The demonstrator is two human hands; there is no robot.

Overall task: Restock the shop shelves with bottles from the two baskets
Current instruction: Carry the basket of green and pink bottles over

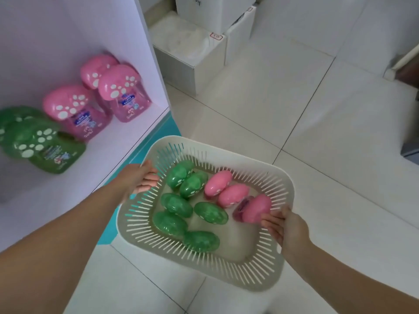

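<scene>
While the smooth white shelf (118, 150) at frame left carries paw-capped shelved bottles (74, 109), I hold a slotted beige plastic basket (249, 275) at lower centre, six rounded green bottles (176, 205) and three pink bottles (233, 196) inside, my left hand (140, 180) and right hand (285, 225) curled over opposite rims.

Both hands (145, 180) (284, 223) grip the basket (226, 266) of bottles (176, 205).

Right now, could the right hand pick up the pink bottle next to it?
Probably not yet. The right hand grips the basket by its rim, so it is busy. The pink bottle lies uncovered right beside it, reachable once it lets go.
</scene>
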